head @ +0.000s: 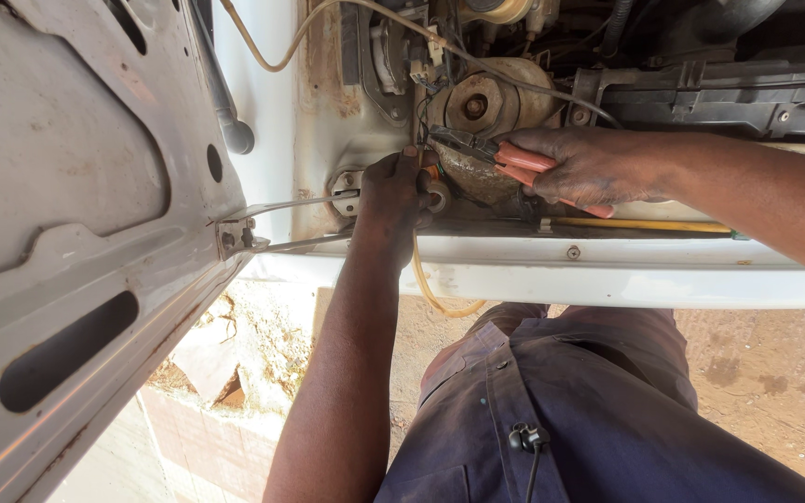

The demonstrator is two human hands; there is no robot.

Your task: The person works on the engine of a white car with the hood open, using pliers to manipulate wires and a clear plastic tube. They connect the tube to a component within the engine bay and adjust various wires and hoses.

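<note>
My right hand point(581, 166) grips orange-handled pliers point(514, 164), whose dark jaws point left at a small wire by the round rusty strut mount point(477, 104) in the engine bay. My left hand point(391, 191) is closed around a small part or wire end right at the plier jaws, next to a hood hinge bracket point(345, 182). A yellowish hose point(435, 296) hangs down under my left wrist. What my left fingers pinch is mostly hidden.
The raised white hood point(67, 205) fills the left side, with its prop rod point(225, 102). The white fender edge point(607, 275) runs across the middle. Dark engine parts point(719, 84) sit at the upper right. A yellow-handled tool point(645, 224) lies along the fender. Dirt ground and bricks lie below.
</note>
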